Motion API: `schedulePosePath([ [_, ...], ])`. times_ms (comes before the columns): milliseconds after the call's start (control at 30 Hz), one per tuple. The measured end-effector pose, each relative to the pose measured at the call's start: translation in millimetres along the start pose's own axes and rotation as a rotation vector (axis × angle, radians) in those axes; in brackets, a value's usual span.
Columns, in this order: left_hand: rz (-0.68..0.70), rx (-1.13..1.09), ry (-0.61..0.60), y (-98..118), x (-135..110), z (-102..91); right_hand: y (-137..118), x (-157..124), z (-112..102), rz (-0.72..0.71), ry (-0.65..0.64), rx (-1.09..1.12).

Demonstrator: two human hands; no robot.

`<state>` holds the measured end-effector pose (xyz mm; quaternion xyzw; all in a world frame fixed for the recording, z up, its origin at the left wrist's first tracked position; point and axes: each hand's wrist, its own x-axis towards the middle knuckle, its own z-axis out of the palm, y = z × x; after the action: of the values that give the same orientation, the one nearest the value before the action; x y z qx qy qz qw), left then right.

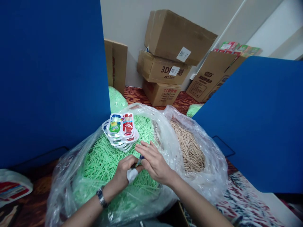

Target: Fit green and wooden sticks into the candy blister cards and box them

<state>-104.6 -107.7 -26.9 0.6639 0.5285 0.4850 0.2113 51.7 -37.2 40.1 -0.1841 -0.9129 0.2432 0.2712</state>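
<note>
My left hand (126, 170) is closed around a small printed packet (132, 175), mostly hidden by the fingers. Its white part shows below the thumb and a bluish end sticks up. My right hand (155, 162) lies against that bluish end, fingers stretched out and slightly apart. Both hands are above a clear plastic bag (67, 176) full of thin green sticks (104, 157). On the sticks, just beyond my left hand, rests a stack of white-edged twin packs (121, 126); the top one has a green Sprite half and a red Cola half.
A second clear bag holds brown sticks (189, 146) on the right. Blue panels (52, 69) stand on both sides. Stacked cardboard boxes (163, 69) and an open carton (208, 74) of colourful packs are at the back. A white-and-red package (14, 186) lies at left.
</note>
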Motion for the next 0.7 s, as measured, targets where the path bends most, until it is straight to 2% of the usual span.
schedulePosePath([
  [133, -0.081, -0.121, -0.002, -1, -1, -2.8, -1, 1, 1, -0.07, -0.108, -0.031],
  [200, -0.164, -0.197, 0.006, -4, -1, -2.8, 5, 0, -3, -0.042, -0.085, -0.015],
  [333, -0.386, -0.409, 0.006, -8, 1, -0.2, 33, -5, -5, 0.228, 0.16, 0.208],
  [400, -0.453, -0.524, 0.009, -8, 3, 0.9, 46, -9, 1, 0.334, 0.162, 0.394],
  [500, -0.468, -0.656, 0.008, -5, 8, 1.2, 52, -13, 13, 0.455, 0.182, 0.597],
  [567, -0.448, -0.644, 0.0, -4, 9, 1.2, 49, -13, 16, 0.484, 0.234, 0.609],
  [700, -0.466, -0.504, 0.009, -7, 9, 2.6, 36, -10, 12, 0.425, 0.239, 0.416],
])
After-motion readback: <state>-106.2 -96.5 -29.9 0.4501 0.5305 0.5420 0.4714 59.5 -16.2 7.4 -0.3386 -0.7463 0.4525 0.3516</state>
